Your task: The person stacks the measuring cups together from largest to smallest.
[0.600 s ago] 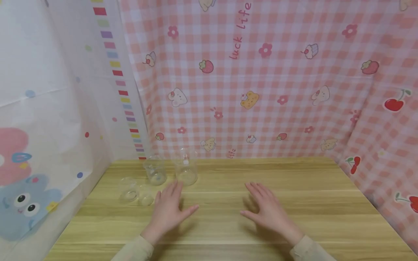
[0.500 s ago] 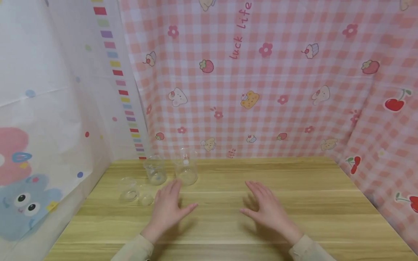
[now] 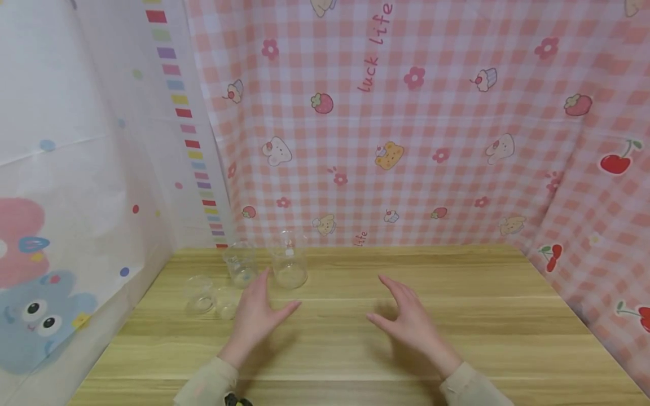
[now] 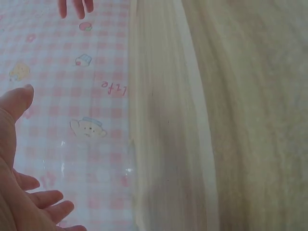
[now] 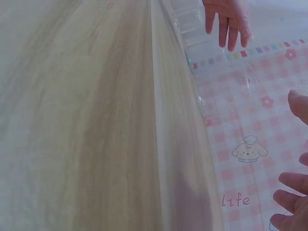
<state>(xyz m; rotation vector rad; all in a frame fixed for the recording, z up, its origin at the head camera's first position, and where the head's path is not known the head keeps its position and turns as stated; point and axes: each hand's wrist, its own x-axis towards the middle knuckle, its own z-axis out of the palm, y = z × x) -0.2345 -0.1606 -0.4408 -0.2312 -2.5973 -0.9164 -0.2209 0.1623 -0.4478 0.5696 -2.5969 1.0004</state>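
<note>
My left hand (image 3: 256,316) hovers over the left half of the table, fingers extended and thumb spread, holding nothing. Just past its fingertips stands a tall clear glass beaker (image 3: 290,272). A medium beaker (image 3: 241,269) is behind the hand, to the left of the tall one. Two smaller glass vessels, a wider one (image 3: 200,298) and a very small one (image 3: 225,307), stand left of the hand. My right hand (image 3: 413,322) is held over the right half, palm turned inward, thumb apart from the fingers, also holding nothing. Both hands face each other across a gap.
The wood-grain table (image 3: 345,355) ends at a pink checked cloth (image 3: 355,141) hung behind it. A white printed cloth (image 3: 101,186) hangs at the left, and more pink cloth (image 3: 609,225) closes the right side. Something dark (image 3: 237,399) shows beside the left cuff.
Both hands have shifted a little forward and slightly to the left. They have turned so the palms face each other more. The beakers stand where they were.
</note>
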